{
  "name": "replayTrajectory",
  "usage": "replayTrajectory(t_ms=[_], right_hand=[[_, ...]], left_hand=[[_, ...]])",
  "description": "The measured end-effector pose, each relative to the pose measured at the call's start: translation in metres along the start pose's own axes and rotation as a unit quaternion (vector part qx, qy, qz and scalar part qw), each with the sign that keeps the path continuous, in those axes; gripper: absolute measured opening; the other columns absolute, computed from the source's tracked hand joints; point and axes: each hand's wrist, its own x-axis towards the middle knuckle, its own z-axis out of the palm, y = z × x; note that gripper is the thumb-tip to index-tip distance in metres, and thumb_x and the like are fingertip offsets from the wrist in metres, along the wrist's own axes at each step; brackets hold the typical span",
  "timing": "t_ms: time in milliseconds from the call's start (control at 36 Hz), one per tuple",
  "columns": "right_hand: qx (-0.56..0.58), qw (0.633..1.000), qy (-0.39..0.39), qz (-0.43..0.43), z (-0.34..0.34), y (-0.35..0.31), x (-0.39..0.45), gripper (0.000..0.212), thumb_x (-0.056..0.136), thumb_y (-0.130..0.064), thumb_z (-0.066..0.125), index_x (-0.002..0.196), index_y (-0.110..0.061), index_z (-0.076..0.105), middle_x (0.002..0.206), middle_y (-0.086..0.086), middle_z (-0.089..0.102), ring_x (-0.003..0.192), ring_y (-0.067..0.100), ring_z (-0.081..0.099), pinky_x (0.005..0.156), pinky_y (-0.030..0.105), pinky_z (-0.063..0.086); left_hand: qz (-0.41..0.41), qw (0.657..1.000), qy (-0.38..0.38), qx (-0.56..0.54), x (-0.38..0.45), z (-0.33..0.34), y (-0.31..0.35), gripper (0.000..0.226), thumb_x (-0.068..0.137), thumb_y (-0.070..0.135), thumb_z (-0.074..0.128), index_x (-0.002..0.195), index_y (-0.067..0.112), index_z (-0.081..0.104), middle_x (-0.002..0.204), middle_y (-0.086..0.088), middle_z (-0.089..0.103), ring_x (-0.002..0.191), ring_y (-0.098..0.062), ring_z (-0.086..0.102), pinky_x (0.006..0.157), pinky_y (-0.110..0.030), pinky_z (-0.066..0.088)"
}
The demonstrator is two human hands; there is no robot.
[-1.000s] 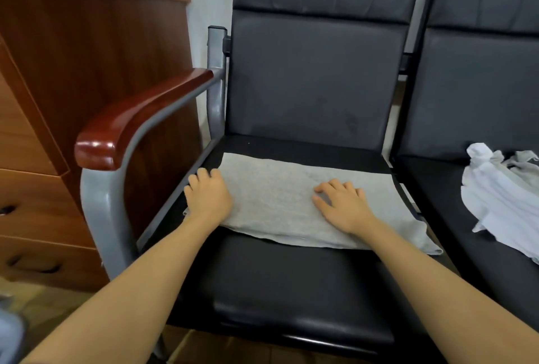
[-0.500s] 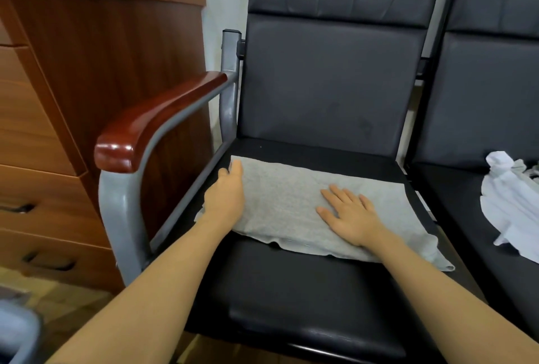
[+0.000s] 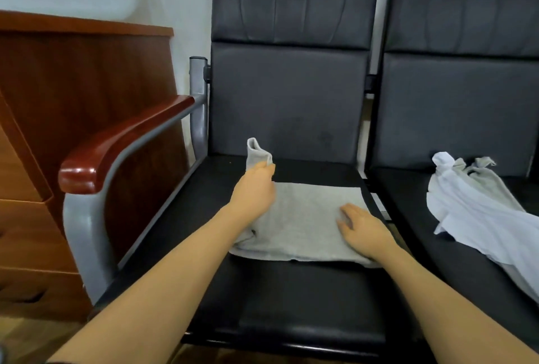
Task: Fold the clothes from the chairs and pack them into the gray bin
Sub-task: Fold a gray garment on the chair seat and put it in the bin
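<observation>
A grey garment (image 3: 306,218) lies partly folded on the seat of the left black chair (image 3: 280,299). My left hand (image 3: 256,188) pinches the garment's far left corner and holds it lifted above the seat, over the rest of the cloth. My right hand (image 3: 364,226) rests flat on the garment's right part, fingers spread. A heap of white and grey clothes (image 3: 472,206) lies loose on the right black chair (image 3: 455,101). The gray bin is not in view.
A metal armrest with a red-brown wooden top (image 3: 122,145) runs along the left chair's left side. A wooden cabinet with drawers (image 3: 49,130) stands further left against the pale wall.
My left hand went from lying flat at the garment's left edge to pinching its corner and lifting it up and rightwards. My right hand slid a little to the right on the cloth.
</observation>
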Motion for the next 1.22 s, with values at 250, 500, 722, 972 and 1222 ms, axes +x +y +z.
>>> replayTrajectory(t_ms=[250, 500, 722, 972, 1222], right_hand=[[0.018, 0.999, -0.038, 0.003, -0.001, 0.004, 0.001, 0.057, 0.1, -0.047, 0.028, 0.144, -0.011, 0.032, 0.154, 0.005, 0.028, 0.144, 0.021, 0.019, 0.114, 0.036, 0.014], [0.213, 0.963, 0.138, 0.092, -0.04, 0.022, -0.014, 0.038, 0.102, -0.02, 0.028, 0.117, 0.0, 0.057, 0.123, 0.012, 0.058, 0.113, 0.024, 0.05, 0.094, 0.03, 0.024], [0.304, 0.934, 0.146, 0.118, -0.046, 0.043, -0.016, 0.037, 0.101, -0.025, 0.031, 0.114, -0.008, 0.06, 0.116, 0.007, 0.061, 0.111, 0.023, 0.052, 0.101, 0.035, 0.027], [0.105, 0.992, 0.014, 0.072, -0.03, 0.037, -0.009, 0.034, 0.096, -0.035, 0.04, 0.125, -0.029, 0.056, 0.136, -0.007, 0.049, 0.123, 0.016, 0.044, 0.097, 0.033, 0.018], [-0.019, 0.999, 0.01, 0.045, -0.028, -0.002, 0.009, 0.031, 0.094, -0.024, 0.034, 0.089, -0.017, 0.064, 0.094, -0.002, 0.05, 0.107, 0.021, 0.049, 0.102, 0.041, 0.02]], left_hand=[[0.061, 0.998, -0.013, 0.031, 0.008, 0.024, 0.062, 0.023, 0.089, -0.003, 0.042, 0.106, -0.001, 0.057, 0.108, -0.008, 0.057, 0.094, -0.023, 0.057, 0.069, -0.026, 0.044], [0.049, 0.997, -0.052, -0.023, 0.022, 0.045, 0.12, 0.026, 0.083, -0.009, 0.041, 0.066, 0.011, 0.036, 0.075, -0.002, 0.045, 0.074, -0.023, 0.046, 0.048, -0.025, 0.027], [-0.031, 0.941, -0.291, -0.168, 0.022, 0.075, 0.164, 0.049, 0.1, 0.011, 0.037, 0.148, 0.014, 0.025, 0.14, -0.015, 0.047, 0.103, -0.033, 0.064, 0.087, -0.037, 0.051], [-0.014, 0.983, -0.156, 0.098, 0.006, 0.097, 0.11, 0.036, 0.096, 0.014, 0.034, 0.13, 0.01, 0.043, 0.135, -0.01, 0.037, 0.122, -0.033, 0.033, 0.099, -0.04, 0.029], [-0.138, 0.944, -0.264, 0.143, -0.009, 0.081, 0.052, 0.063, 0.098, 0.053, 0.014, 0.152, 0.025, -0.006, 0.157, -0.006, -0.018, 0.144, -0.032, -0.015, 0.109, -0.065, -0.001]])
